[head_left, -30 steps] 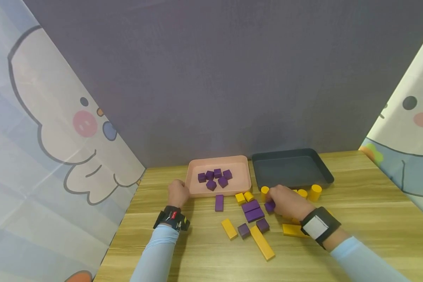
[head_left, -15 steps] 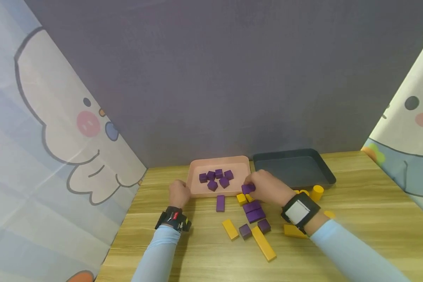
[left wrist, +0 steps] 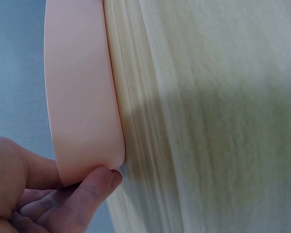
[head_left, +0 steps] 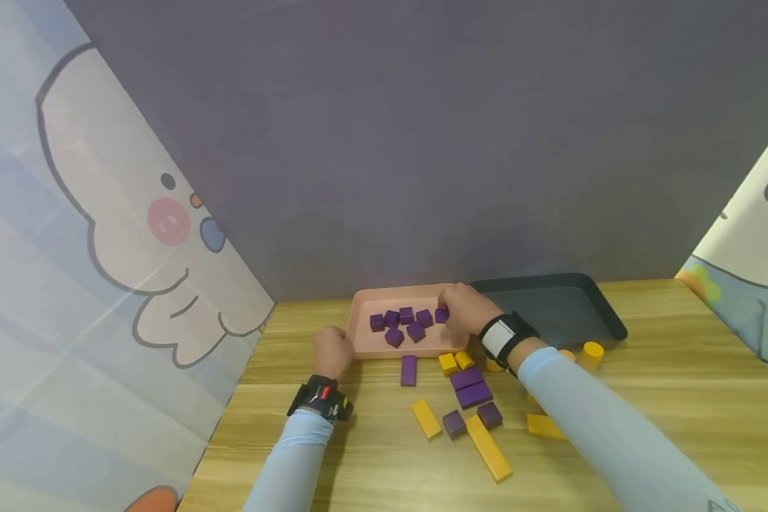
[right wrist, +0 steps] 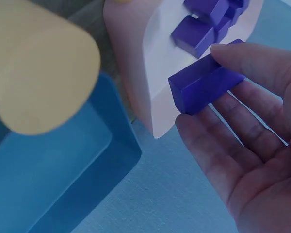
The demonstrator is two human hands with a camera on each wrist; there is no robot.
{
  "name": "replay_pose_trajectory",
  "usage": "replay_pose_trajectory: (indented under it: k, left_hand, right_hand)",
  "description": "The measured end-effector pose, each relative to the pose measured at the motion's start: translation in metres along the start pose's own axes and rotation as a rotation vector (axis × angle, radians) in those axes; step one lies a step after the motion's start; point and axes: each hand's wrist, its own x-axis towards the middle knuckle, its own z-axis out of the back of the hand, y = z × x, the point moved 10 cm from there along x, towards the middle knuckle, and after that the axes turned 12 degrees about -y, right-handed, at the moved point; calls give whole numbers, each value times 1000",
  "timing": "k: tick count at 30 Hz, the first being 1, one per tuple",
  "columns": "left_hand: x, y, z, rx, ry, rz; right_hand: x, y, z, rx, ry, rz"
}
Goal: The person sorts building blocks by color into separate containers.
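Observation:
My right hand [head_left: 472, 309] is over the right side of the pink tray [head_left: 366, 344]. It pinches a purple rectangular block [right wrist: 203, 85] between thumb and fingertips, as the right wrist view shows. Several purple blocks [head_left: 394, 336] lie on the tray's floor, to the left of the held one. At the tray's left end, my left hand [head_left: 333, 352] grips the tray's corner; the left wrist view has thumb and fingers on its pink wall [left wrist: 82, 92].
A dark tray [head_left: 544, 306] stands right of the pink one. In front lie a purple upright block [head_left: 409, 371], flat purple blocks [head_left: 474, 395], purple cubes [head_left: 454, 424], yellow bars [head_left: 488, 448], a yellow cube [head_left: 448, 364] and yellow cylinders [head_left: 592, 355], some partly behind my right arm.
My right hand has lifted a purple block from among the yellow cylinders and carried it left and away from me, over the pink tray. My left hand has stayed at the tray's corner.

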Motion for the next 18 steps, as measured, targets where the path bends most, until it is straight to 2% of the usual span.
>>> replay_pose_trajectory:
  k: [6,11,18]
  left_hand:
    - [-1,-2,-1,-3,0,6]
    - [-3,-3,2,-10,-23,-9]
    - [-3,-4,1,-4,-18,-19]
  right_hand:
    - [13,-9,-9,-2,38,-27]
    - [23,-11,-16,28,6,4]
    - [30,-17,-22,39,-16,34]
